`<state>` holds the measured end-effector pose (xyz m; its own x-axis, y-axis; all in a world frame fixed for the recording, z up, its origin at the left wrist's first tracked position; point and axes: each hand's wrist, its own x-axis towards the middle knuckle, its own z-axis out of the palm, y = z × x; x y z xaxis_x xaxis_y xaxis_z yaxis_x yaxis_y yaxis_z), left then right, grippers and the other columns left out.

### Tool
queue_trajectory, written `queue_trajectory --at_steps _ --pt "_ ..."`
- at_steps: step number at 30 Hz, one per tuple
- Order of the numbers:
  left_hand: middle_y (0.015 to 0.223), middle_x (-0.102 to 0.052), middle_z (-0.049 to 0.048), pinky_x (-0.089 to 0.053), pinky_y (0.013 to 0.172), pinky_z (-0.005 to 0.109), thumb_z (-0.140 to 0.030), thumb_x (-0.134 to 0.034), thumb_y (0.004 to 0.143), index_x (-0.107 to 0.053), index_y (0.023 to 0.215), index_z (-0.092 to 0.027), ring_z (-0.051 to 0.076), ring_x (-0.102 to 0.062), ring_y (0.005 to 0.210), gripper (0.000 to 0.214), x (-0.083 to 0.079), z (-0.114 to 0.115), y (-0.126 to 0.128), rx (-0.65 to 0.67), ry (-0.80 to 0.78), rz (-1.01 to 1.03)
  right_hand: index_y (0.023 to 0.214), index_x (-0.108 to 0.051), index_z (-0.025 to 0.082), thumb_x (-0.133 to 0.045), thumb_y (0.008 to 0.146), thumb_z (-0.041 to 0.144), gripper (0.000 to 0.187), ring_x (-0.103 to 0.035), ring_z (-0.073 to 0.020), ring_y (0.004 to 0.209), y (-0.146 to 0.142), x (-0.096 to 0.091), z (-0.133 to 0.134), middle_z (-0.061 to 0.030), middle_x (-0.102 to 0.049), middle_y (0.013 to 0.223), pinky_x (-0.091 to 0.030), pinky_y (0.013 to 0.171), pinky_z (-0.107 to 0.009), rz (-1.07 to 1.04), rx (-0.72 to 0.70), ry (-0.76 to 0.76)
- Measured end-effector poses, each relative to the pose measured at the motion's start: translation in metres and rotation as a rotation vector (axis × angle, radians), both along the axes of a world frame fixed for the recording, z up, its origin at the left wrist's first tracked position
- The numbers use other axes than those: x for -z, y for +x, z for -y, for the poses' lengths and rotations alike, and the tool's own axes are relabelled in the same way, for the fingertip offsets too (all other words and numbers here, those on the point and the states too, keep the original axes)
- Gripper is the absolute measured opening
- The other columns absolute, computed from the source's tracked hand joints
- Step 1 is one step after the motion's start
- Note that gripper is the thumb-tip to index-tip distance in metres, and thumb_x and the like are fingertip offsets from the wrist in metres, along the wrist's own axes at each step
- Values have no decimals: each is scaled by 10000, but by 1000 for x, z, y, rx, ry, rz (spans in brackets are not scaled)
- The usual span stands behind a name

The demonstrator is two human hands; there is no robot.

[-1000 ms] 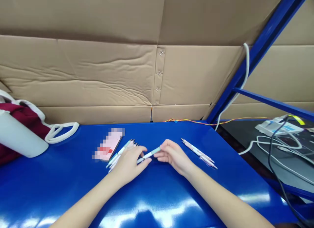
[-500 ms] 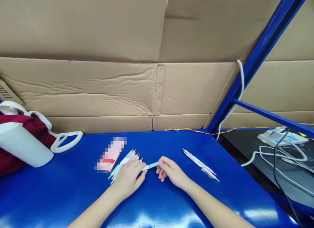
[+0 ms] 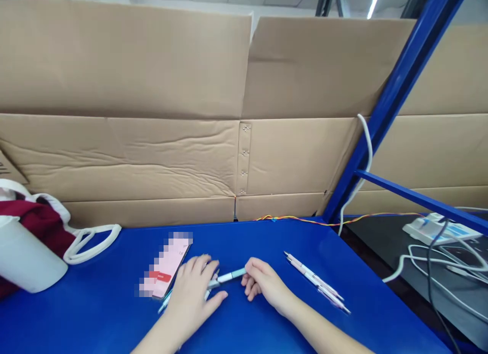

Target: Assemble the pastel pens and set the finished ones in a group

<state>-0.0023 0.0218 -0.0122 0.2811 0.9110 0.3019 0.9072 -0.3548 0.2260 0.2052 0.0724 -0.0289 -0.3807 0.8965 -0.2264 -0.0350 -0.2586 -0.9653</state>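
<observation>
A slim pale mint and white pen (image 3: 227, 277) lies across the gap between my hands, its silver end section showing. My right hand (image 3: 262, 282) pinches its mint end between thumb and fingers. My left hand (image 3: 190, 293) grips the silver end and rests over a bundle of white pens (image 3: 164, 302), hiding most of it. Just beyond that hand lies a phone with a pink, pixelated screen (image 3: 164, 266). A row of pink and white pens (image 3: 315, 282) lies to the right of my right hand, untouched.
All this lies on a glossy blue table (image 3: 244, 247). At far left stand a white bottle (image 3: 26, 257) and a dark red bag with white handles (image 3: 38, 227). Cardboard (image 3: 152, 160) rises behind. A blue steel rack (image 3: 392, 105), cables and a white device (image 3: 438, 231) are at right.
The view has tilted upward, so the table sits lower in the picture. My left hand has shifted left over the pen bundle, and more of the pen's silver end now shows.
</observation>
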Motion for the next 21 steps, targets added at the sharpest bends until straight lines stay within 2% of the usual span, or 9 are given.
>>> queue_trajectory --at_steps 1,3,7,12,18,21 --pt "1327 -502 129 -409 953 520 -461 -630 749 -541 1246 -222 371 -426 1224 558 1 -2 -2 -76 7 -28 708 -462 180 -566 724 506 343 -556 -90 424 -2 -1 -7 15 -608 594 -443 396 -200 5 25 16" --pt "1403 -432 132 -379 976 545 -450 -615 753 -491 1313 -212 397 -367 1273 621 6 -5 -4 -152 -46 -76 680 -459 184 -565 693 453 289 -544 -99 398 -5 -1 -23 21 -595 545 -427 368 -200 5 80 41" --pt "1417 -419 121 -387 970 525 -359 -448 870 -458 1347 -211 357 -392 1262 499 15 -6 -2 -180 -116 -76 644 -460 187 -503 666 358 177 -520 -96 379 -5 1 -50 25 -578 504 -387 338 -184 -13 172 75" --pt "1364 -456 132 -397 961 491 -290 -417 879 -493 1297 -188 310 -430 1208 436 14 -19 4 -115 -88 -18 605 -457 191 -479 665 333 155 -497 -99 376 4 3 -58 14 -571 498 -355 326 -190 -65 259 125" --pt "1314 -503 117 -395 973 446 -239 -514 803 -526 1238 -190 284 -463 1181 438 9 -71 15 29 -64 -17 565 -433 199 -460 659 302 142 -467 -93 383 17 1 -62 17 -542 490 -320 330 -191 -105 379 168" --pt "1327 -506 107 -393 988 418 -282 -556 792 -502 1263 -183 270 -472 1191 485 6 -93 19 100 -59 -21 558 -420 203 -456 645 306 140 -459 -93 371 18 2 -65 15 -534 479 -312 321 -192 -89 395 167"
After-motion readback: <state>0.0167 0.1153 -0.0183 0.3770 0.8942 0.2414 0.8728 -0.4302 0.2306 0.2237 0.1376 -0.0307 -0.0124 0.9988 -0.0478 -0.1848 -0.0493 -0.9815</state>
